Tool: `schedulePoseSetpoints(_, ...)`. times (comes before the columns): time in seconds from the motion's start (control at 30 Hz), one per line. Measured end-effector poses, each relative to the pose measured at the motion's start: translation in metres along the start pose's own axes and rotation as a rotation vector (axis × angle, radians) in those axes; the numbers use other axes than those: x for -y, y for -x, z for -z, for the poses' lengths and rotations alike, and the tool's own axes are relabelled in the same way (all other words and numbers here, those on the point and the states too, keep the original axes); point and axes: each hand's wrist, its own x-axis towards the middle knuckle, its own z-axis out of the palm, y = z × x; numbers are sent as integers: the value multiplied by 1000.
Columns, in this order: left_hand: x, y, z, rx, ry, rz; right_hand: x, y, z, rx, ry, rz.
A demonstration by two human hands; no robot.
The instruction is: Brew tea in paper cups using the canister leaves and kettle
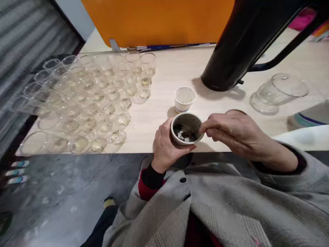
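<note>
Near the table's front edge, my left hand (167, 145) wraps round a white cup (175, 136), tilted so that its inside shows. Dark loose bits, which look like tea leaves (187, 133), lie at its bottom. My right hand (228, 132) is closed in a pinch, its fingertips at the cup's right rim. What the pinch holds, if anything, is hidden. Just beyond the held cup stands a small white paper cup (182, 104) with a few specks inside. A thin brown curved edge (235, 111) shows behind my right hand; the rest of it is covered.
Many clear plastic cups (88, 125) with bits at the bottom crowd the table's left side. A large black kettle (231, 51) stands at the back right. Nearby are a ribbed glass vessel (280, 91) and a blue-striped container (313, 115). An orange panel (159, 22) closes off the back.
</note>
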Motion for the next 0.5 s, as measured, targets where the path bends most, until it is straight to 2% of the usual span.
schedulePoseSetpoints(0.07,0,0,0,2,-1,3,4,-2,1,67,-53,-33)
schedulePoseSetpoints(0.17,-1,-1,0,-1,-12,1,6,-4,0,40,-211,-185)
schedulePoseSetpoints(0.3,-1,-1,0,-20,-36,-23,-3,-4,-5,-251,-534,-424)
schedulePoseSetpoints(0.37,-1,-1,-1,-23,-39,-29,-12,-4,-6,-394,-652,-503)
schedulePoseSetpoints(0.5,0,-1,-1,-26,-15,-23,-28,-4,-6,-568,-761,-599)
